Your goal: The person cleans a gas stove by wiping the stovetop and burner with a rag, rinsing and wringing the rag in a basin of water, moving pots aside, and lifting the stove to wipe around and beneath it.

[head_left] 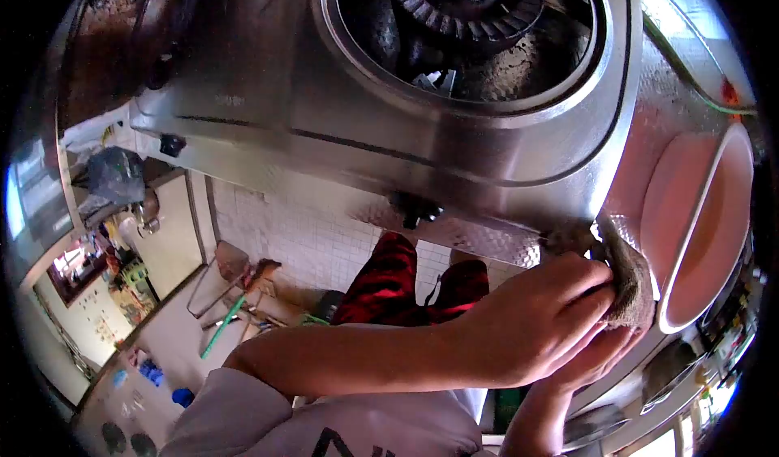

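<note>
1. The grey-brown, crumpled cloth [630, 288] is at the near right corner of the stainless steel gas stove [365, 153], between the stove and the pink, round-walled plastic basin [672, 189].
2. The left hand [560, 299] has its fingers curled closed on the cloth's left side; that arm reaches across the torso, likely because the cloth lies well to the right.
3. The right hand [604, 353] cups the cloth from the near side, fingers partly bent and mostly hidden; how tightly it presses, I cannot tell. Gripped from two sides, the limp fabric probably stays bunched.
4. The basin sits just beside the cloth, to its right, seemingly within easy reach of both hands.
5. The dark, ridged round burner [469, 31] sits exposed inside the stove's circular opening, farther off, and neither hand touches it or the black control knob [415, 210].
</note>
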{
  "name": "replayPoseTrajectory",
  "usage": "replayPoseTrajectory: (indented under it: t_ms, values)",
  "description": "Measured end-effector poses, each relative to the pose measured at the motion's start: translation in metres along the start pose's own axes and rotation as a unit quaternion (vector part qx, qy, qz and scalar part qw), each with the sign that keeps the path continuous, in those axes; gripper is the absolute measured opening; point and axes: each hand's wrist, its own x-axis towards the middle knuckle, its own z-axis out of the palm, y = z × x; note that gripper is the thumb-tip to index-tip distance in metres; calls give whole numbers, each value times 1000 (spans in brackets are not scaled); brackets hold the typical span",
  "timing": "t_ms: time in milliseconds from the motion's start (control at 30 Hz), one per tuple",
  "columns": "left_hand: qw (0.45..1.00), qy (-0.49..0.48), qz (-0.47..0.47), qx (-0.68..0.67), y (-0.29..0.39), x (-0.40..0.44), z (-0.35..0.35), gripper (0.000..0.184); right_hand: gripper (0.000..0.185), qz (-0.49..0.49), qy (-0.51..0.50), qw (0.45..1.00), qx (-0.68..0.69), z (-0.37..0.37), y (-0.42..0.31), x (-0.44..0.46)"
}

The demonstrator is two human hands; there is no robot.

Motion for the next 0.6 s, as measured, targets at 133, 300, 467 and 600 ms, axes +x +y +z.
replayPoseTrajectory:
  t_ms: [133, 300, 467, 600]
  values:
    - [999, 25, 23, -16, 6, -8, -20, 58, 56, -3, 70, 997, 42, -1, -4, -8]
    - [995, 66, 15, 68, 9, -9, -56, 55, 63, -274, 18, 889, -366, -46, 5, -2]
    - [991, 51, 27, 123, 9, -26, -88, 53, 49, -339, 9, 825, -452, -68, 13, 1]
    - [992, -6, 14, 129, -1, -57, -90, 54, 40, -125, -21, 979, -160, -51, 9, 1]
